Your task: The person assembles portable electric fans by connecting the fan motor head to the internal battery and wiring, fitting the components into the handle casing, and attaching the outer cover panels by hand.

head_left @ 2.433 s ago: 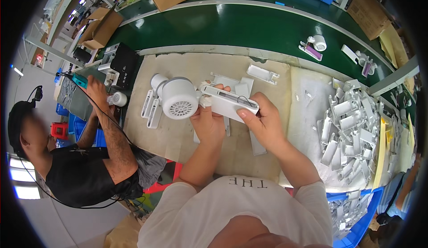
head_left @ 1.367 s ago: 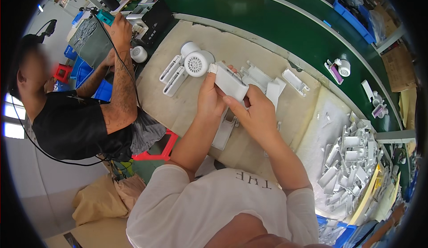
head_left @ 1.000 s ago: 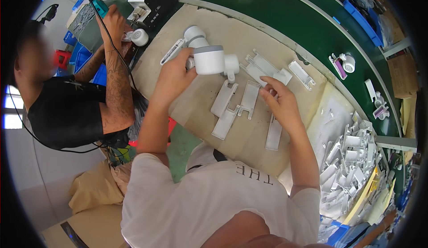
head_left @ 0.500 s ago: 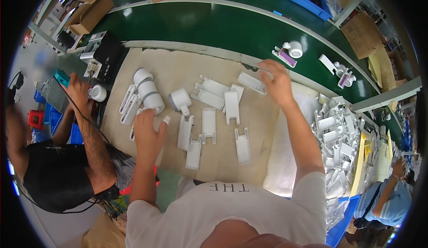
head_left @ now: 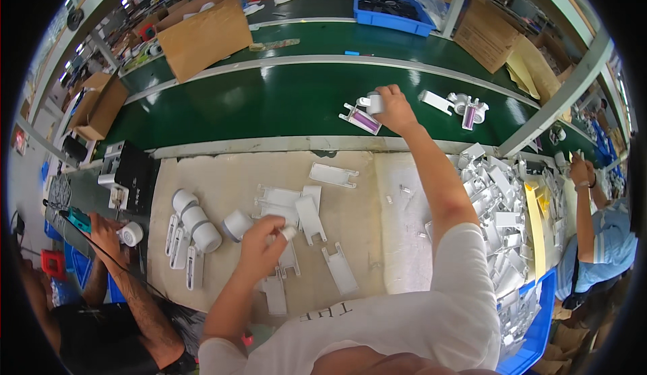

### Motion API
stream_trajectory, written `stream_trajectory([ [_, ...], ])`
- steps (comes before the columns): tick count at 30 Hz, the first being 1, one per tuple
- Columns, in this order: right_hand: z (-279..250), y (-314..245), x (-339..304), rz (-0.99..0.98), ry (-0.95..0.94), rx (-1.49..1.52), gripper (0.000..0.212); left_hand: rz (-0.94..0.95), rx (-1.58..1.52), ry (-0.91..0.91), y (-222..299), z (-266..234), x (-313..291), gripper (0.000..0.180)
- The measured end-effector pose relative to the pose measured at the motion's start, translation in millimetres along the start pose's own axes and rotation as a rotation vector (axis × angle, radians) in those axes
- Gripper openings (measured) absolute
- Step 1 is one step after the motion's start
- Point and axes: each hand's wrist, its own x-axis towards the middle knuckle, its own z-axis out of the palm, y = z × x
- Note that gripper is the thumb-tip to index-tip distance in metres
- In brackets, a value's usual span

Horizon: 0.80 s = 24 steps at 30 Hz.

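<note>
Out over the green conveyor, my right hand [head_left: 396,110] has its fingers wrapped round a white cylindrical housing [head_left: 374,103]. Right beside that housing, a white bracket with a purple insert [head_left: 362,120] lies on the belt. My left hand [head_left: 259,248] hovers over the work mat with fingers loosely curled, a gap to the thumb and nothing visible in it; a white wrap covers one fingertip. Near it are a white housing with a grey rim [head_left: 236,225] and several flat white trays [head_left: 340,270], some partly hidden. Farther left, white cylinders [head_left: 196,220] lie in a row beside slim white pieces [head_left: 178,248].
A heap of white plastic parts [head_left: 502,203] lies at my right, above a blue bin [head_left: 539,328]. More assemblies [head_left: 465,109] rest on the belt. A metal post [head_left: 556,105] rises at the right. Co-workers sit on both sides; the left one holds a teal tool [head_left: 79,220].
The view has tilted up toward the belt. My right hand has gone from above the mat to the belt and gripped a housing. My left hand has left the row of cylinders and moved right.
</note>
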Motion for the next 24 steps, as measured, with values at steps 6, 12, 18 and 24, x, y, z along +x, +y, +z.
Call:
stream_trajectory([
  [6, -75, -74, -57, -0.192, -0.097, 0.469, 0.063, -0.051, -0.359, 0.141, -31, 11, 62, 0.042],
  [12, -104, -130, -106, -0.168, -0.331, 0.696, 0.068, 0.354, -0.340, 0.159, -6, 39, 66, 0.073],
  [18, -96, -150, -148, -0.013, -0.431, 0.983, 0.071, -0.008, -0.928, 0.172, 11, 52, 30, 0.054],
  [24, -111, -138, -156, -0.477, -0.072, 0.361, 0.063, -0.503, -1.251, -0.135, 33, 28, 26, 0.023],
])
